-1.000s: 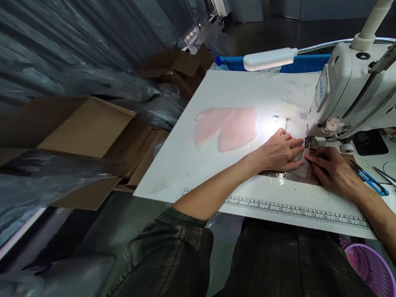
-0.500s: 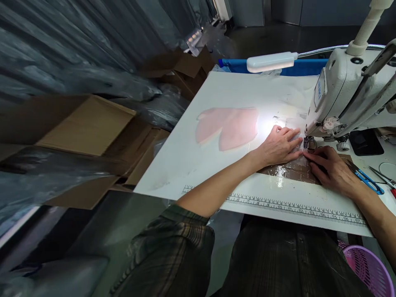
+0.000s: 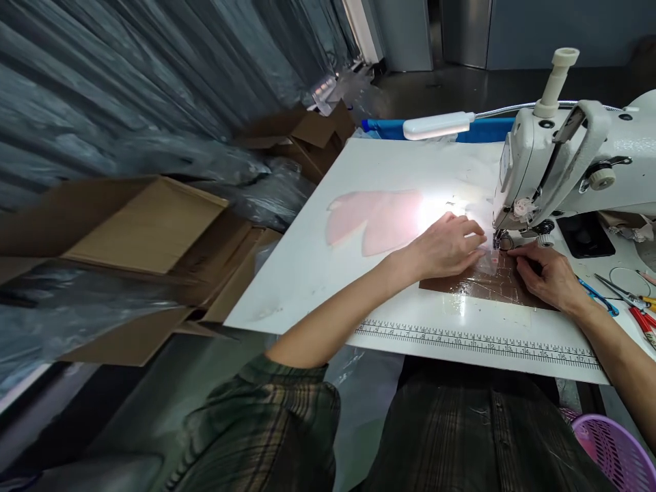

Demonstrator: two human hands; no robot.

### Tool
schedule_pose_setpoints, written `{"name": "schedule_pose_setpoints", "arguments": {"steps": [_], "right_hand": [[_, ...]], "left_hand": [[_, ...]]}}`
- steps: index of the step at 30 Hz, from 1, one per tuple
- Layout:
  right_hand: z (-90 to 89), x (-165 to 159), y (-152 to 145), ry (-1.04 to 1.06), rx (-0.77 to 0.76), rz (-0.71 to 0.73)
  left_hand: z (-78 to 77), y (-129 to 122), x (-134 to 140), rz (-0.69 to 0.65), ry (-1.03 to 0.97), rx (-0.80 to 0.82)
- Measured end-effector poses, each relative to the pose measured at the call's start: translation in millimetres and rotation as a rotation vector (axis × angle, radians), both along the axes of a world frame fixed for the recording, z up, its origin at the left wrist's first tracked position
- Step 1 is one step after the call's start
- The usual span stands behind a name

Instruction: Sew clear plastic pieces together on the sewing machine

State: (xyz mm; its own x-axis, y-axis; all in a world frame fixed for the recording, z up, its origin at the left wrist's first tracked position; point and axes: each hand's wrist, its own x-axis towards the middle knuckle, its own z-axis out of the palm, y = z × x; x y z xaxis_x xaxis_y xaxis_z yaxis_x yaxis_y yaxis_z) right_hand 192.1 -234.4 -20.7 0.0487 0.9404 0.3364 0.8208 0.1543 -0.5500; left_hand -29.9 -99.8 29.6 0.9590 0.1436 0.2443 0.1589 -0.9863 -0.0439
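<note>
A white sewing machine (image 3: 533, 164) stands at the right, its presser foot (image 3: 497, 238) down near a small piece of sheer, whitish fabric (image 3: 488, 265). To the left of the foot, my left hand (image 3: 448, 244) lies over the fabric with bent, slightly parted fingers, fingertips touching it. My right hand (image 3: 551, 275) is just right of the foot, thumb and index finger pinched together at the fabric's edge; the pinched bit is too small to see clearly. Under both hands is a shiny brown plate (image 3: 461, 287). Two pale pink cut pieces (image 3: 392, 222) lie flat further left.
A white lamp (image 3: 438, 126) lights the white tabletop (image 3: 307, 273), which has a printed ruler (image 3: 476, 344) near its front edge. Blue thread snips (image 3: 599, 297), red-handled tools (image 3: 643, 324) and a black phone (image 3: 587, 236) lie right. Cardboard boxes (image 3: 148, 225) stand left, a purple basket (image 3: 615, 451) below.
My left hand has drawn back slightly left from the presser foot, its fingers more bent. My right hand stays pinched beside the foot. The camera view has shifted, showing more of the machine.
</note>
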Motion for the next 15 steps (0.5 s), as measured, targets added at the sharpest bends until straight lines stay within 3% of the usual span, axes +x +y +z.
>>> {"name": "schedule_pose_setpoints", "arguments": {"steps": [3,9,15], "right_hand": [[-0.8,-4.3,-1.1,-0.062,0.079,0.054],[-2.2,-8.0,-5.9,-0.234,0.115,0.166],[-4.0,-7.1,-5.9,-0.273,0.141,0.195]], "left_hand": [[-7.7,-8.5,-1.8,-0.059,0.065,0.005],[-34.0,-14.0,-4.3,-0.147,-0.017,-0.045],[-40.8,-8.3,2.7,-0.305,-0.128,-0.102]]}}
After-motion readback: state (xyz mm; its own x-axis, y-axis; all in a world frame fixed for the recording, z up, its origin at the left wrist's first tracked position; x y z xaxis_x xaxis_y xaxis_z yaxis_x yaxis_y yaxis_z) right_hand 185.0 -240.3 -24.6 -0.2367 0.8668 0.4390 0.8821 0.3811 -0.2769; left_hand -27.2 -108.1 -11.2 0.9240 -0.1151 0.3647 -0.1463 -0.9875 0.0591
